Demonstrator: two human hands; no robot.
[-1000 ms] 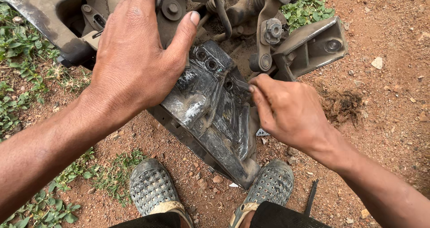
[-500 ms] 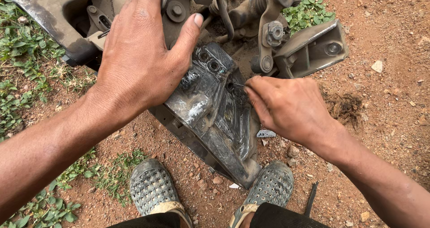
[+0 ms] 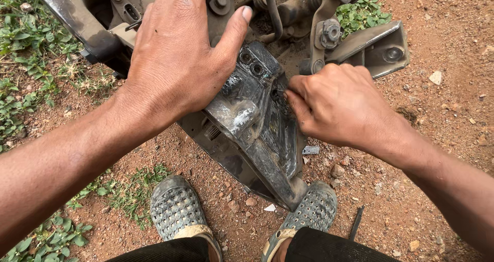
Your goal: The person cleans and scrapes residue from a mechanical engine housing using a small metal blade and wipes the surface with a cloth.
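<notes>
A dirty black plastic and metal vehicle part (image 3: 257, 133) lies tilted on red dirt, attached to a larger greasy assembly (image 3: 288, 15) at the top. My left hand (image 3: 180, 51) lies flat on the upper left of the part, thumb stretched over its top edge. My right hand (image 3: 334, 105) presses its closed fingers against the part's right side near a small hole; whether it pinches anything there is hidden.
My two feet in grey perforated clogs (image 3: 177, 210) (image 3: 311, 213) stand just below the part. A metal bracket (image 3: 375, 48) sticks out at the upper right. Green weeds (image 3: 31, 61) grow at left. Small stones and a dark thin rod (image 3: 356, 223) lie on the dirt.
My right hand has moved up along the part's right side toward the hole. The left hand has stayed pressed on the part.
</notes>
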